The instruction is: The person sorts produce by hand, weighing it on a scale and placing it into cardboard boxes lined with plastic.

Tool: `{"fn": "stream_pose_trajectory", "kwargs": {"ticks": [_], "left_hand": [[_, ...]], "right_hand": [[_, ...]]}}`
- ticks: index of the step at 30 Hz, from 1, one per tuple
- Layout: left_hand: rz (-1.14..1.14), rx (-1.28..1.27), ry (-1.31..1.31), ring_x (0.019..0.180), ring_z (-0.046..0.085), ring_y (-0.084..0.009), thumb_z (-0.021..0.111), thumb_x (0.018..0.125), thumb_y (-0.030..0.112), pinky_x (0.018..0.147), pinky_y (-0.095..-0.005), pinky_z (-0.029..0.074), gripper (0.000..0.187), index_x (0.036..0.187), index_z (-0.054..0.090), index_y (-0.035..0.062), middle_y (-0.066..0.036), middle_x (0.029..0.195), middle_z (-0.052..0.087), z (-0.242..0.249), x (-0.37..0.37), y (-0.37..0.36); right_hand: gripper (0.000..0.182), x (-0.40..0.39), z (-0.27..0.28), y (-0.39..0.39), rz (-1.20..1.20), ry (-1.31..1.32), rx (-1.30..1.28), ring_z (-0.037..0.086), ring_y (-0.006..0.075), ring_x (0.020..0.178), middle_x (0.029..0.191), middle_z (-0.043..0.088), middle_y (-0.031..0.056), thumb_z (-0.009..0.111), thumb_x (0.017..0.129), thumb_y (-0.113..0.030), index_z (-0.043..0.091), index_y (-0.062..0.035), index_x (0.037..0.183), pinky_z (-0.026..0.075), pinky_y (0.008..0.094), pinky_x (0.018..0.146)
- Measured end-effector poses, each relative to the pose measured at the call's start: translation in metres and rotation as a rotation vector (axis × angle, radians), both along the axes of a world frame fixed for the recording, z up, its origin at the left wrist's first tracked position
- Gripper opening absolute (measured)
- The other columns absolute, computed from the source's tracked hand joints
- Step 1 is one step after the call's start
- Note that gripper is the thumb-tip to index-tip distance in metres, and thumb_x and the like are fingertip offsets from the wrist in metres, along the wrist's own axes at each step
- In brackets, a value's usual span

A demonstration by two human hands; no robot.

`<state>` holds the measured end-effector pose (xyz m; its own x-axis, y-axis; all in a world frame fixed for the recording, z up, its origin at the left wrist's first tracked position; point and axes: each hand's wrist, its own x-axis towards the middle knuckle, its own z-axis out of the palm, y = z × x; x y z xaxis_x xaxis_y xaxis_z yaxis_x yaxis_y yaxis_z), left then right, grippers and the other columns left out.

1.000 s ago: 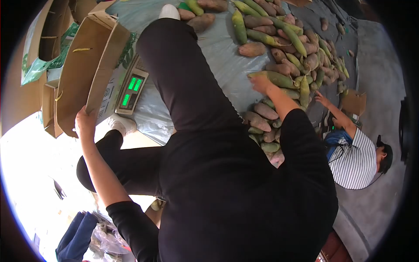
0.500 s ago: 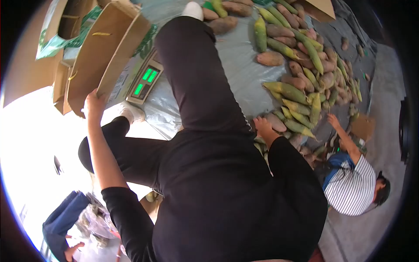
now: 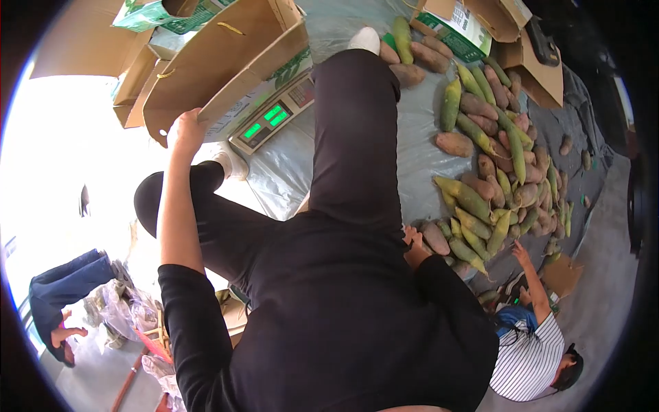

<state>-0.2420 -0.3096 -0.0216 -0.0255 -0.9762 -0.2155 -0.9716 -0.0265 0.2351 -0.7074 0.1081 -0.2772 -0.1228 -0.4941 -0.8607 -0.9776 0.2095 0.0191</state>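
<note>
At the left, my left hand (image 3: 185,135) is closed on the lower edge of an open cardboard box (image 3: 230,51), whose side stands tilted beside a scale. The scale (image 3: 272,118) has lit green digits and lies between the box and my knee. By my right hip, my right hand (image 3: 414,248) reaches down at the near edge of a vegetable pile, fingers curled; what they hold is hidden. Right beside its fingertips lies a reddish-brown tuber (image 3: 434,237). Green radishes (image 3: 467,198) and more such tubers spread beyond it.
A person in a striped shirt (image 3: 528,360) crouches at the right, an arm stretched toward the pile. Cartons (image 3: 456,29) stand at the far side. Grey plastic sheeting (image 3: 419,161) covers the floor. Lower left are another person's legs (image 3: 65,288) and plastic bags (image 3: 117,309).
The view has shifted, so box, scale and pile sit farther right, and cartons at the far side now show. My left hand keeps its hold on the box; the right hand's fingers look more curled.
</note>
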Motion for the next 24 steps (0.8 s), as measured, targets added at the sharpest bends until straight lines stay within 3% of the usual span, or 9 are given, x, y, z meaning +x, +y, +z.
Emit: {"fn": "stream_pose_trajectory", "kwargs": {"ticks": [3,8,9,10,11,12,14,17,24], "left_hand": [[0.05,0.015,0.048,0.075,0.064,-0.0274,0.061,0.075,0.016,0.07,-0.0368,0.048,0.025,0.098,0.066,0.0066,-0.016,0.082,0.065,0.002,-0.005,0.001],[0.015,-0.035,0.049,0.078,0.063,-0.0318,0.057,0.073,0.004,0.071,-0.0372,0.047,0.022,0.094,0.064,0.0016,-0.02,0.081,0.063,-0.026,0.014,-0.002],[0.017,0.02,-0.048,0.085,0.062,-0.0315,0.054,0.078,0.012,0.076,-0.039,0.049,0.025,0.099,0.066,0.0158,-0.014,0.09,0.065,-0.024,0.014,-0.003],[0.058,0.093,0.01,0.089,0.062,-0.0313,0.052,0.079,0.011,0.077,-0.0393,0.048,0.026,0.101,0.065,0.0159,-0.014,0.092,0.065,-0.025,0.013,-0.003],[0.032,0.062,-0.013,0.089,0.062,-0.0313,0.052,0.079,0.01,0.078,-0.0392,0.048,0.027,0.102,0.065,0.0162,-0.014,0.093,0.065,-0.029,0.015,-0.002],[0.007,0.031,-0.038,0.09,0.062,-0.0313,0.052,0.079,0.01,0.079,-0.0392,0.048,0.028,0.103,0.064,0.0165,-0.014,0.094,0.064,-0.032,0.017,-0.002],[0.056,0.111,-0.153,0.092,0.061,-0.0312,0.051,0.08,0.008,0.081,-0.0392,0.048,0.029,0.105,0.063,0.0167,-0.013,0.096,0.064,0.007,-0.011,0.006],[0.074,0.124,-0.164,0.094,0.061,-0.0305,0.051,0.078,0.006,0.081,-0.0394,0.048,0.03,0.103,0.063,0.017,-0.011,0.098,0.064,0.021,-0.02,0.01],[0.046,0.146,-0.169,0.094,0.061,-0.0287,0.057,0.078,0.012,0.08,-0.0389,0.048,0.023,0.099,0.064,0.0161,-0.01,0.097,0.064,0.023,-0.02,0.01]], "right_hand": [[0.062,0.001,0.044,-0.018,0.051,0.005,0.061,0.045,0.0277,0.114,0.114,0.047,0.0067,0.084,0.055,-0.021,0.05,-0.0152,0.106,0.046,0.0444,0.084],[0.062,-0.016,0.042,-0.034,-0.06,0.201,0.094,0.044,0.0293,0.115,0.117,0.044,0.0088,0.081,0.06,-0.021,0.051,-0.0145,0.114,0.046,0.0426,0.088],[0.048,-0.02,0.051,-0.042,-0.274,0.208,0.02,0.044,0.0319,0.115,0.118,0.044,0.0107,0.07,0.07,-0.021,0.051,-0.012,0.112,0.044,0.0428,0.089],[0.035,-0.023,0.067,-0.052,-0.485,0.213,-0.057,0.044,0.0344,0.114,0.119,0.043,0.0125,0.059,0.079,-0.022,0.051,-0.0096,0.111,0.043,0.043,0.09],[0.053,-0.016,0.101,-0.074,-0.333,0.194,-0.025,0.045,0.0389,0.111,0.117,0.045,0.018,0.071,0.068,-0.018,0.048,-0.0042,0.114,0.042,0.0414,0.091],[0.053,-0.017,0.101,-0.079,-0.323,0.196,-0.035,0.045,0.0389,0.111,0.117,0.045,0.018,0.071,0.068,-0.018,0.048,-0.0042,0.114,0.042,0.0414,0.091],[0.069,-0.025,0.098,-0.088,-0.519,0.181,-0.364,0.046,0.0405,0.108,0.114,0.047,0.0208,0.078,0.058,-0.017,0.045,-0.0035,0.118,0.041,0.0418,0.09],[0.073,-0.048,0.09,-0.124,-0.672,-0.028,-0.679,0.044,0.039,0.11,0.118,0.043,0.0215,0.08,0.055,-0.016,0.046,-0.0026,0.118,0.039,0.0426,0.093],[0.076,-0.046,0.19,-0.288,-0.514,-0.311,-1.282,0.044,0.0357,0.111,0.117,0.044,0.019,0.078,0.059,-0.011,0.043,-0.0045,0.127,0.036,0.0408,0.096]]}}
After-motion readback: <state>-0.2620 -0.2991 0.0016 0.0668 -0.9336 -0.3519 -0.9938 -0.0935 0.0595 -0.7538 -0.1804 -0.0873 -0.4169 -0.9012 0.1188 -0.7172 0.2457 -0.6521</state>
